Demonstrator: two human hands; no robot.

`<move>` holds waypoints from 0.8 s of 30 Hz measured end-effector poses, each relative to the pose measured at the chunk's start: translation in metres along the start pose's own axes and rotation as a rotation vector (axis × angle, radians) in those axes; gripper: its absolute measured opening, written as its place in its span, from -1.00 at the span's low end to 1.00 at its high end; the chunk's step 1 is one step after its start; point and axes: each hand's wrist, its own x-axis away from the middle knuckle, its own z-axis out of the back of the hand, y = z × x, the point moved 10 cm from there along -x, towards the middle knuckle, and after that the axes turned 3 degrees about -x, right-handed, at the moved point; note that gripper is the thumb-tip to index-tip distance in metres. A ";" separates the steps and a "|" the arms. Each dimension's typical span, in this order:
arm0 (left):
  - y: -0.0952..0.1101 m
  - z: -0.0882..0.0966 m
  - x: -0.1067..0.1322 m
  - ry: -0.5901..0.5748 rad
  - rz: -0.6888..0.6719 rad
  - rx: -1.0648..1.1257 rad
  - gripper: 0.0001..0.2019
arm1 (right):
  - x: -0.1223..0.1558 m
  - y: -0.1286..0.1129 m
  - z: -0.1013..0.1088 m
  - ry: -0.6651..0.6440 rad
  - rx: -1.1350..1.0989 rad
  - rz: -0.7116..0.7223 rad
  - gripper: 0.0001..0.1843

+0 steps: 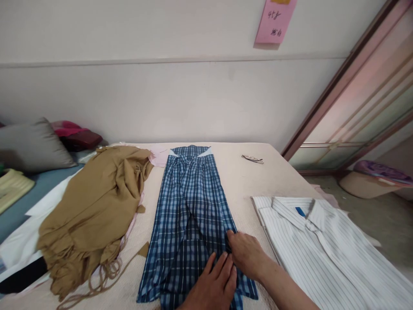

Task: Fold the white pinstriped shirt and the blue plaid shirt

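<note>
A blue plaid shirt [203, 193] lies lengthwise on the bed, folded into a long narrow shape with its collar end at the far side. My left hand [214, 282] rests flat on its near part, fingers extended and slightly apart. Just beyond it, my right hand [247, 254] is curled at the shirt's right edge, fingers closed on the fabric. The fingertips of that hand are partly hidden. To the right is a white striped shirt [309, 241], collar up and neatly laid out, with a blue label inside the neck.
A heaped brown garment [100, 206] with loose cords lies on the left. Eyeglasses [252, 159] rest on the cream bed cover [238, 185]. A grey pillow [32, 144] is at far left; a lined bin [368, 181] stands on the floor at right. A wall [161, 99] bounds the far side.
</note>
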 end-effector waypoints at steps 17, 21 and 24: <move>-0.001 0.002 -0.001 -0.003 0.006 0.024 -0.19 | 0.001 -0.001 0.003 -0.009 -0.007 -0.006 -0.63; 0.000 0.001 0.000 -0.003 0.009 0.034 -0.19 | 0.001 -0.001 0.003 -0.014 -0.015 -0.009 -0.64; -0.001 0.001 0.001 0.006 0.015 0.032 -0.19 | 0.002 0.000 0.003 -0.020 -0.021 -0.012 -0.65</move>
